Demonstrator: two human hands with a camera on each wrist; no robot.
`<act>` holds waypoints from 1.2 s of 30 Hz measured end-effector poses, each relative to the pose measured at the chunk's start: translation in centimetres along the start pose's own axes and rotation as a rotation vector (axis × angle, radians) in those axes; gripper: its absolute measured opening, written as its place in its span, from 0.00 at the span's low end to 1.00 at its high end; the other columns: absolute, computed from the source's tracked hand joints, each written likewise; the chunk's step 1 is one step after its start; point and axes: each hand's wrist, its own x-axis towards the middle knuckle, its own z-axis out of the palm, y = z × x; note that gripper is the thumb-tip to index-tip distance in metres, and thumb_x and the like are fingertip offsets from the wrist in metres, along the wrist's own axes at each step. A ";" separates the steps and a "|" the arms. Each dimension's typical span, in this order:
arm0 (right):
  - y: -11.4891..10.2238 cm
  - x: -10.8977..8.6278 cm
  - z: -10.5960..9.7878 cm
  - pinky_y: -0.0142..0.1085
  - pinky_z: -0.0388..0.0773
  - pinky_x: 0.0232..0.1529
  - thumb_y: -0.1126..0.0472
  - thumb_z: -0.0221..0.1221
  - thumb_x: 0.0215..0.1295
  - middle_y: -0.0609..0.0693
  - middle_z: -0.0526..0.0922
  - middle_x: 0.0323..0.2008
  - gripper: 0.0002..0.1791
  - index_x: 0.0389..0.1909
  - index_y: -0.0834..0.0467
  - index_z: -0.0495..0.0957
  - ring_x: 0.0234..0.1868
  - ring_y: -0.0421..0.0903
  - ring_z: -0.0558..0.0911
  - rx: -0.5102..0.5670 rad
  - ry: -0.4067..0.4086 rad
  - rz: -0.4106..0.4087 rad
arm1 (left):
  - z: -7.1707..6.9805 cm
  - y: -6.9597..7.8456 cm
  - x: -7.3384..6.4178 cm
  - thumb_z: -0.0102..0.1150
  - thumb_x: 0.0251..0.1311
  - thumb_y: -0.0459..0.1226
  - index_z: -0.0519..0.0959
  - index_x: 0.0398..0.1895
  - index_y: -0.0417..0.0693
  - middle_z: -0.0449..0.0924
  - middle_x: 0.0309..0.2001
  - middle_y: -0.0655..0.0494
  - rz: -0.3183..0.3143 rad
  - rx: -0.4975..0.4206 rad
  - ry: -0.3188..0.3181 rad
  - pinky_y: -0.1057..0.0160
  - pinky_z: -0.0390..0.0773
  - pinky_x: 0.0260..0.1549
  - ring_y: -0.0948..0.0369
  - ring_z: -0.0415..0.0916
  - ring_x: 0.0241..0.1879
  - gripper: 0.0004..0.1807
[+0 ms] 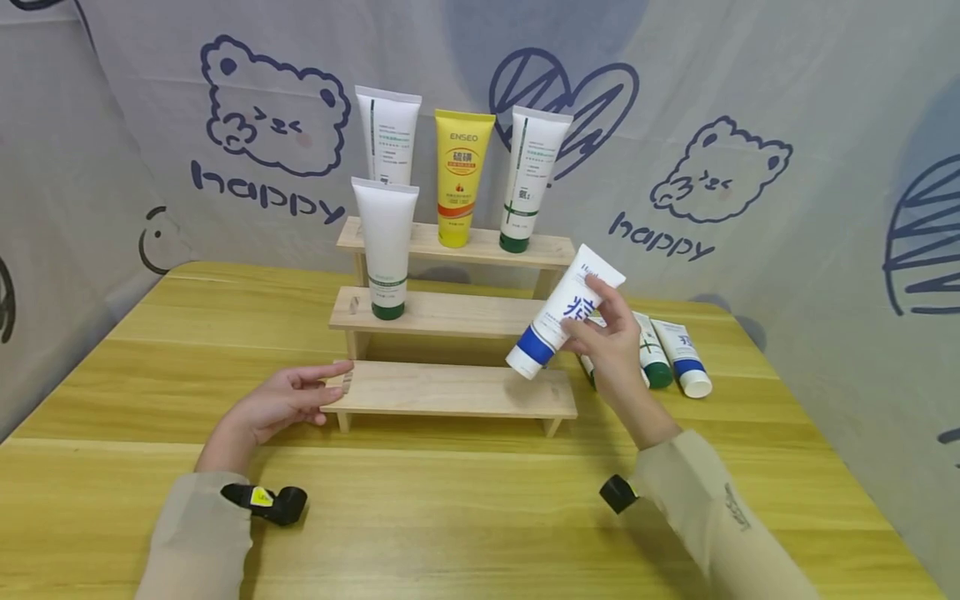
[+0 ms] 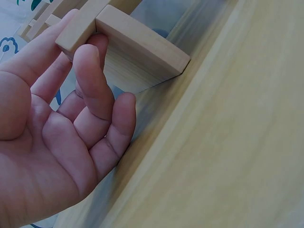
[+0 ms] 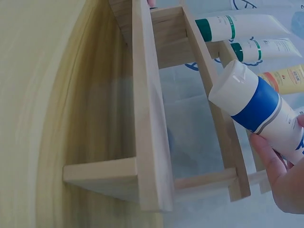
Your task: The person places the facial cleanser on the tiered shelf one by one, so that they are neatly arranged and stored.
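Note:
My right hand (image 1: 611, 337) holds a white squeeze tube with a blue band (image 1: 557, 312) and white cap, tilted cap-down above the right part of a three-step wooden display stand (image 1: 450, 390). In the right wrist view, the tube's cap (image 3: 233, 86) points toward the steps. At the stand's other side, my left hand (image 1: 288, 402) grips the left end of the lowest step, as the left wrist view shows at the board end (image 2: 80, 31). On the middle step stands a white tube with a green cap (image 1: 386, 246). The top step carries a yellow tube (image 1: 462, 179) between two white ones.
More tubes lie on the wooden table (image 1: 450, 517) right of the stand, including a blue-banded tube (image 1: 681, 354) and a green-capped one (image 1: 654, 358), partly behind my right hand. A patterned cloth (image 1: 450, 50) hangs behind the table.

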 end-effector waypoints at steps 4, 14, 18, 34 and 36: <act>0.0 0.5 0.9 0.33 0.78 0.26 0.81 0.53 0.52 0.56 0.68 0.50 0.32 0.59 0.58 0.64 0.38 0.47 0.78 0.007 -0.034 -0.053 | 0.0 0.0 0.0 0.58 0.56 0.35 0.67 0.60 0.43 0.46 0.66 0.40 0.000 0.000 0.002 0.68 0.75 0.28 0.65 0.69 0.24 0.27; 2.2 2.8 1.8 0.43 0.79 0.32 0.75 0.61 0.50 0.59 0.68 0.52 0.33 0.59 0.55 0.66 0.44 0.56 0.76 0.101 -0.098 -0.145 | 0.0 0.0 0.0 0.58 0.56 0.34 0.66 0.60 0.43 0.45 0.67 0.40 0.003 0.002 -0.003 0.68 0.75 0.28 0.66 0.67 0.22 0.27; 0.7 2.5 3.7 0.42 0.79 0.32 0.78 0.57 0.52 0.58 0.68 0.51 0.33 0.60 0.58 0.63 0.43 0.54 0.76 0.069 -0.074 -0.153 | 0.0 0.2 -0.2 0.56 0.57 0.34 0.63 0.62 0.39 0.43 0.67 0.39 0.014 0.011 -0.015 0.67 0.75 0.29 0.66 0.66 0.22 0.28; -0.1 3.9 7.8 0.41 0.78 0.34 0.79 0.56 0.51 0.56 0.69 0.50 0.31 0.58 0.61 0.64 0.42 0.54 0.77 -0.011 -0.111 -0.248 | 0.0 0.0 -0.1 0.58 0.56 0.35 0.63 0.62 0.39 0.44 0.67 0.40 0.000 0.013 -0.005 0.67 0.75 0.29 0.66 0.66 0.21 0.29; -0.1 4.2 8.3 0.40 0.78 0.36 0.79 0.57 0.51 0.57 0.69 0.50 0.30 0.58 0.62 0.65 0.43 0.54 0.77 -0.053 -0.128 -0.278 | 0.0 0.0 0.0 0.58 0.56 0.35 0.63 0.62 0.38 0.45 0.67 0.40 -0.001 0.015 -0.004 0.67 0.75 0.29 0.67 0.65 0.20 0.30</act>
